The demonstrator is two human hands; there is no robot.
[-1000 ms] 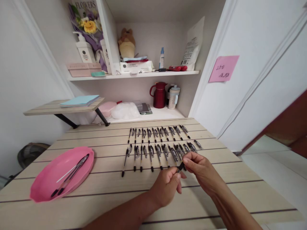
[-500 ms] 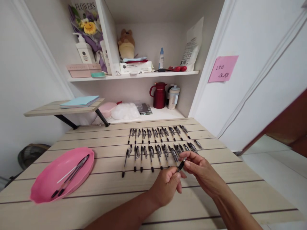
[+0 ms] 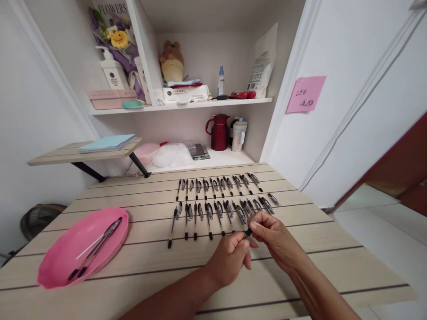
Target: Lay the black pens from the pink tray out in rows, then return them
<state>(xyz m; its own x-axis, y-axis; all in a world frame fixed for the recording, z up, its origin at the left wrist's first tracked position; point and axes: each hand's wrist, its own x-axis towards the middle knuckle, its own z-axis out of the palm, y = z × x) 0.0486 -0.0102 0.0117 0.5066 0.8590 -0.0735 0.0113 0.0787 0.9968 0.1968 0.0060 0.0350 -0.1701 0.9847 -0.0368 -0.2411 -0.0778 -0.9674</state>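
Note:
Both my hands meet over the table, close to the near row of pens. My left hand [image 3: 228,258] is closed around the barrel of a pen [image 3: 248,232], hiding most of it. Thumb and fingers of my right hand [image 3: 271,235] pinch the same pen at its black grip end, where a small clear or silvery tip shows. Beyond them lie two rows of pens: a far row [image 3: 214,189] and a near row [image 3: 208,218]. Many are black-ended pens with a clear cap beside them. At the near row's right end, loose caps [image 3: 267,205] lie close together.
A pink scalloped tray [image 3: 50,262] on the left holds a few pens and a thin white stick. Behind it stands a small raised shelf [image 3: 66,153] with blue paper on it. A red jug [image 3: 219,132] and a pale cup [image 3: 239,134] stand in the cabinet at the back.
The view has shifted slightly. My hands stay together on the pen, with the right fingers a little farther down over its black part.

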